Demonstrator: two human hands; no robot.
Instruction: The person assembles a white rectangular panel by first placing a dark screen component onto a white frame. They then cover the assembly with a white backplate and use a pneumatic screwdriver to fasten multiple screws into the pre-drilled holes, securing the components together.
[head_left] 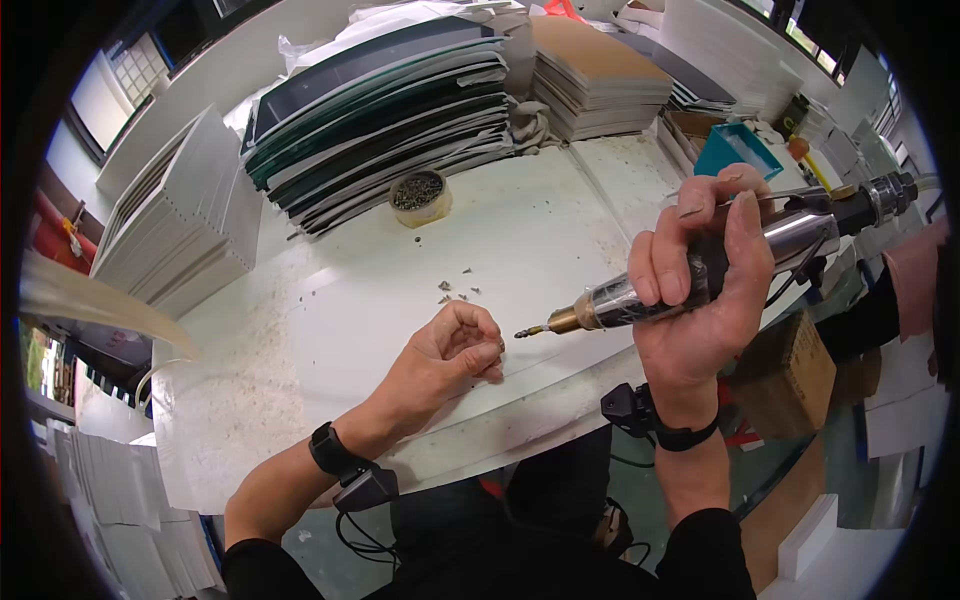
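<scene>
My right hand point(700, 270) is wrapped round an air screwdriver point(625, 300), a silver tool with a brass collar and a hose at its back end. Its tip points left, a screw-like piece at the end, just right of my left hand point(455, 350). The fingers of my left hand are curled with thumb against forefinger; a small bit shows at the fingertips, too small to name. Several loose screws point(446, 287) lie on the white table point(360, 300) beyond that hand. A round tub point(420, 200) full of small screws stands farther back.
A tall stack of dark and white sheets point(390, 120) rises behind the tub. White panels point(180, 220) lean at the left, brown-topped boards point(600, 75) at the back right. A teal bin point(738, 150) sits at the right. Below stands a cardboard box point(785, 375).
</scene>
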